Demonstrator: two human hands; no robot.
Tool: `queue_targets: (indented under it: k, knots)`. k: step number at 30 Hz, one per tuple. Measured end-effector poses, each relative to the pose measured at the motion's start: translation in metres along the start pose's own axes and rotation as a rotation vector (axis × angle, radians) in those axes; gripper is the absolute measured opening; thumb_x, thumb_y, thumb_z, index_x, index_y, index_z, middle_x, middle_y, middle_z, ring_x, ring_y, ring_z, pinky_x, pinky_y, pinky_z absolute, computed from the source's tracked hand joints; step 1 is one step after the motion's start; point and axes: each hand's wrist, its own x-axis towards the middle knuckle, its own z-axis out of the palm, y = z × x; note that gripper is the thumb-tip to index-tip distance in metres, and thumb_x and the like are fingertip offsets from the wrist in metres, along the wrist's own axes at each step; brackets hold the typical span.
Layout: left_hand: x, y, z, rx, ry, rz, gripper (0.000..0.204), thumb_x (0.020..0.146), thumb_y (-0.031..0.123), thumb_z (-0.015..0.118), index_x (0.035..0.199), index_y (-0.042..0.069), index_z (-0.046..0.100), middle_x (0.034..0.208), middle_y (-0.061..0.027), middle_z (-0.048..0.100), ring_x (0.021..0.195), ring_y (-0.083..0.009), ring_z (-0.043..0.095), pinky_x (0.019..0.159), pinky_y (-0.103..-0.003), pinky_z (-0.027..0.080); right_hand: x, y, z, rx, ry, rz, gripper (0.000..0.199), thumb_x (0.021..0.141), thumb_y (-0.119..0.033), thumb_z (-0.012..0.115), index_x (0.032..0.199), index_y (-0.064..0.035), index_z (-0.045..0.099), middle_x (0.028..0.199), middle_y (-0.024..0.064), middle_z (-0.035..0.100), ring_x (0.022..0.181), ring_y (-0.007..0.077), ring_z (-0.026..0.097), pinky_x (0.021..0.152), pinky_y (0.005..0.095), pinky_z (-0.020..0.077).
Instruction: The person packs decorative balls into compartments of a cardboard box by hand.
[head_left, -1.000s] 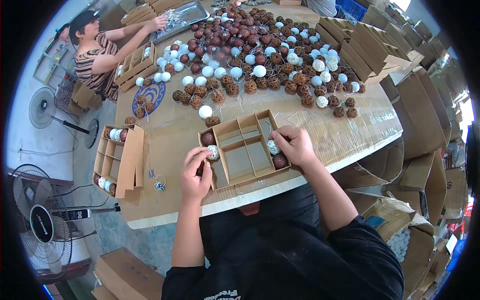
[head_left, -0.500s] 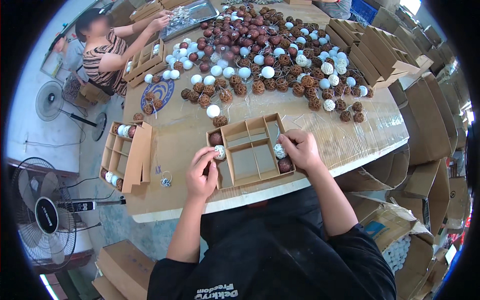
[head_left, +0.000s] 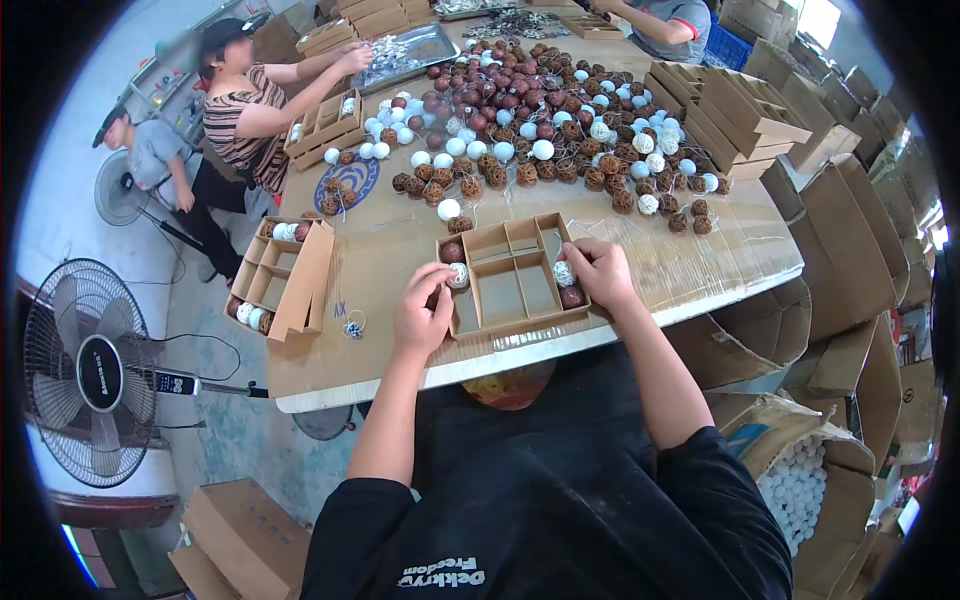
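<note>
A cardboard divided box [head_left: 497, 326] lies near the table's front edge, between my two hands. My left hand [head_left: 424, 308] is closed on a white woven ball [head_left: 458, 276] in the box's left compartment, just below a dark red-brown ball [head_left: 452, 251]. At the right side, my right hand [head_left: 603, 272] pinches around another white woven ball [head_left: 564, 273]; its fingertips partly hide that ball. Directly below it sits a second red-brown ball [head_left: 572, 297]. The middle compartments hold no balls.
A heap of brown, red-brown and white balls [head_left: 520, 110] covers the far table. Left stands another divided box [head_left: 305, 280] with balls; a small pinecone-like ornament [head_left: 353, 329] lies beside it. Stacked boxes [head_left: 740, 115] stand far right. Two co-workers are at left, another at the back.
My view has shifted, so the table appears higher and a standing person shows at left. Both hands stay at the same balls in the box.
</note>
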Motion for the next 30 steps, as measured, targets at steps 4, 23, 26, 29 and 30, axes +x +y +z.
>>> queue_targets:
  k: [4,23,26,29,30]
  knots:
    - [0.001,-0.004,0.003,0.032,0.037,0.069,0.020,0.092,0.003,0.063,0.110,0.004,0.073,0.119,-0.0097,0.070,0.100,-0.0249,0.070,0.085,-0.033,0.055,0.003,0.002,-0.002,-0.055,-0.010,0.028,0.033,0.096,-0.036,0.068,0.091,-0.0052,0.080,0.072,0.0166,0.071,0.066,0.0283,0.071,0.066,0.0389,0.0545]
    - [0.002,-0.005,0.009,0.027,0.037,0.008,0.018,0.092,0.002,0.062,0.107,0.005,0.073,0.115,-0.0089,0.071,0.094,-0.0226,0.071,0.081,-0.032,0.056,-0.001,0.012,-0.001,-0.060,0.056,-0.027,0.036,0.096,-0.041,0.067,0.091,-0.0071,0.080,0.075,0.0190,0.070,0.070,0.0330,0.071,0.069,0.0421,0.0545]
    - [0.002,-0.011,0.005,0.012,0.026,0.012,0.017,0.094,-0.001,0.060,0.107,0.001,0.072,0.117,-0.0124,0.071,0.113,-0.0257,0.067,0.100,-0.034,0.050,0.001,0.001,-0.001,-0.066,0.037,0.012,0.036,0.095,-0.041,0.068,0.092,-0.0068,0.079,0.080,0.0193,0.072,0.076,0.0362,0.071,0.072,0.0425,0.0552]
    - [0.008,-0.014,0.003,0.055,0.027,0.081,0.018,0.092,0.000,0.061,0.106,0.002,0.072,0.115,-0.0120,0.071,0.109,-0.0255,0.068,0.095,-0.034,0.052,0.003,0.001,-0.001,-0.039,0.033,-0.002,0.035,0.096,-0.040,0.068,0.093,-0.0071,0.080,0.081,0.0187,0.073,0.076,0.0356,0.072,0.074,0.0417,0.0556]
    - [0.008,-0.015,0.003,0.086,0.031,0.082,0.018,0.091,0.001,0.062,0.105,0.003,0.073,0.114,-0.0121,0.071,0.109,-0.0275,0.069,0.094,-0.036,0.054,0.002,0.003,-0.001,-0.037,0.029,0.008,0.035,0.096,-0.040,0.068,0.093,-0.0071,0.080,0.081,0.0187,0.073,0.076,0.0356,0.072,0.074,0.0417,0.0556]
